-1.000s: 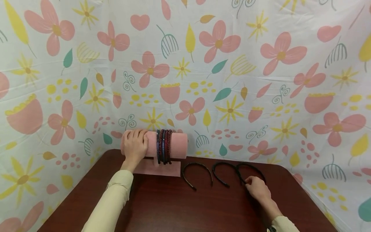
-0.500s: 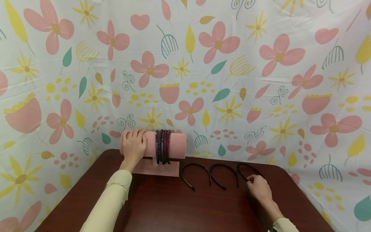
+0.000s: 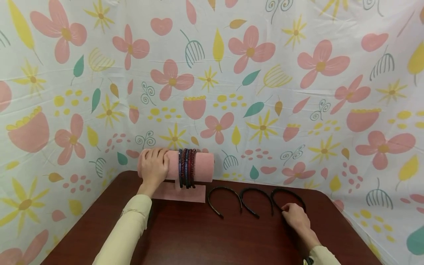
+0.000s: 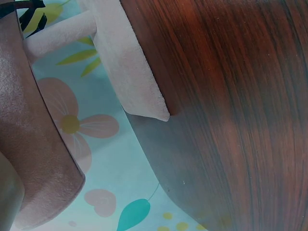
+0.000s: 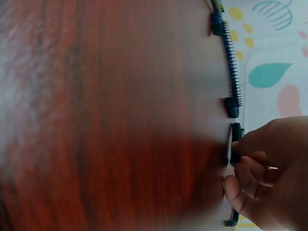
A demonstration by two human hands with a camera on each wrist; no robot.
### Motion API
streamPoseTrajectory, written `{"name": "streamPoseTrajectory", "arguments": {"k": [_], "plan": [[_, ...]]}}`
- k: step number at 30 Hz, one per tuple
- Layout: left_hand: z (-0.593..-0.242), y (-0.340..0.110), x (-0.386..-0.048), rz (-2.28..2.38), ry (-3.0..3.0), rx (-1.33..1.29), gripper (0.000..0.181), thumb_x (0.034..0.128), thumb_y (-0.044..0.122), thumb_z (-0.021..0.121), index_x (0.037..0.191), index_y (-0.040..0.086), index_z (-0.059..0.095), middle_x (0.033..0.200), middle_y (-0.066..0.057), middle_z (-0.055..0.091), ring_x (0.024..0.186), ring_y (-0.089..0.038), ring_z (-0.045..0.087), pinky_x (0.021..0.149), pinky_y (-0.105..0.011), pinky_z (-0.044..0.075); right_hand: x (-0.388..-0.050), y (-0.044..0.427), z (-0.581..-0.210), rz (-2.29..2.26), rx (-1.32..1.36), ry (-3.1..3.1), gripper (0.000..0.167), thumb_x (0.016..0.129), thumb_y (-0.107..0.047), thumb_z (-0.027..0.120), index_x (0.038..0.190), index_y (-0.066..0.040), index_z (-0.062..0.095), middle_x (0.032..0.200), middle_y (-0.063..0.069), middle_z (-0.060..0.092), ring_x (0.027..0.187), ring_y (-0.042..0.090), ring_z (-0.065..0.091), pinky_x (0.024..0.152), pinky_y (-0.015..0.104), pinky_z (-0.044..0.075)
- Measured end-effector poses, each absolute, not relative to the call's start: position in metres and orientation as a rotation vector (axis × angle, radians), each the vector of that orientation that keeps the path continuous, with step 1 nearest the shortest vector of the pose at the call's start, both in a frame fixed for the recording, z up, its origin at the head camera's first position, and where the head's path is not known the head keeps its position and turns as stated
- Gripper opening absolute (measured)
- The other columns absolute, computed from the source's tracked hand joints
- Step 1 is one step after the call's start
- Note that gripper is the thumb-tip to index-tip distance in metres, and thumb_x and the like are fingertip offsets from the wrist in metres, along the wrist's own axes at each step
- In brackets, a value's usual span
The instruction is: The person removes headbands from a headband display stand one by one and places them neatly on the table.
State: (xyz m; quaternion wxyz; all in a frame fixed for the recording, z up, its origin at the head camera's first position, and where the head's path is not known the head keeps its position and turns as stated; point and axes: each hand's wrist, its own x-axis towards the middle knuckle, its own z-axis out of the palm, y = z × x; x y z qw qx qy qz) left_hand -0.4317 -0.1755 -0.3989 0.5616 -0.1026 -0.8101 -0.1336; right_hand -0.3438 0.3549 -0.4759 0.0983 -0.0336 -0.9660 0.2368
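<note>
My left hand (image 3: 154,167) grips the left end of a pink padded bracelet stand (image 3: 203,167); its pink bar (image 4: 38,125) and base (image 4: 130,72) show in the left wrist view. Several dark, beaded headbands (image 3: 187,167) circle the bar right of that hand. On the table, my right hand (image 3: 296,217) pinches the near end of a black headband (image 3: 287,189), the rightmost of three in a row. The right wrist view shows thumb and finger of the hand (image 5: 274,168) on this headband (image 5: 236,131). The middle headband (image 3: 254,189) and left headband (image 3: 223,187) lie beside it.
The dark reddish-brown wooden table (image 3: 212,239) has rounded far corners. Behind it and at both sides hangs a white floral cloth (image 3: 212,81), close to the table's far edge and the stand.
The middle headband has shifted slightly left, and its overlap with the right headband is gone. My right hand stays on the right headband. The left hand keeps its grip on the stand.
</note>
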Motion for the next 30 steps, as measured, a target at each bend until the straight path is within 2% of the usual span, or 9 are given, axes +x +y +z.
{"name": "streamPoseTrajectory", "arguments": {"k": [5, 10, 18, 25, 30], "plan": [[-0.397, -0.175, -0.432, -0.316, -1.901, -0.243, 0.036, 0.101, 0.028, 0.041, 0.107, 0.008, 0.071, 0.105, -0.013, 0.068, 0.099, -0.034, 0.061, 0.104, -0.052, 0.036, -0.344, 0.353, -0.475, 0.695, -0.065, -2.857, 0.025, 0.094, -0.011, 0.057, 0.112, 0.002, 0.069, 0.11, 0.025, 0.069, 0.082, 0.031, 0.067, 0.061, 0.043, 0.052], [-0.397, -0.176, -0.432, -0.32, -1.906, -0.242, 0.036, 0.1011, 0.028, 0.041, 0.106, 0.009, 0.071, 0.106, -0.013, 0.068, 0.098, -0.034, 0.061, 0.104, -0.051, 0.035, -0.341, 0.349, -0.471, 0.708, -0.049, -2.874, 0.025, 0.094, -0.011, 0.058, 0.112, 0.001, 0.069, 0.108, 0.023, 0.069, 0.08, 0.028, 0.067, 0.061, 0.042, 0.051], [-0.399, -0.176, -0.432, -0.334, -1.893, -0.248, 0.034, 0.1009, 0.027, 0.042, 0.106, 0.009, 0.071, 0.105, -0.012, 0.068, 0.099, -0.034, 0.061, 0.104, -0.052, 0.035, -0.339, 0.347, -0.47, 0.686, -0.026, -2.857, 0.028, 0.095, -0.017, 0.06, 0.116, -0.002, 0.068, 0.115, 0.023, 0.068, 0.086, 0.031, 0.067, 0.062, 0.044, 0.052], [-0.4, -0.175, -0.431, -0.341, -1.886, -0.25, 0.034, 0.1005, 0.026, 0.042, 0.106, 0.009, 0.072, 0.105, -0.012, 0.069, 0.099, -0.034, 0.061, 0.105, -0.052, 0.035, -0.337, 0.344, -0.466, 0.705, -0.046, -2.862, 0.027, 0.095, -0.019, 0.059, 0.116, -0.004, 0.069, 0.112, 0.021, 0.069, 0.076, 0.022, 0.065, 0.058, 0.038, 0.048], [-0.398, -0.174, -0.43, -0.338, -1.891, -0.246, 0.034, 0.1001, 0.026, 0.043, 0.106, 0.009, 0.072, 0.105, -0.013, 0.069, 0.099, -0.034, 0.061, 0.105, -0.052, 0.035, -0.337, 0.338, -0.462, 0.709, -0.017, -2.842, 0.027, 0.095, -0.019, 0.06, 0.115, -0.004, 0.069, 0.107, 0.018, 0.07, 0.075, 0.021, 0.065, 0.057, 0.037, 0.047]]}}
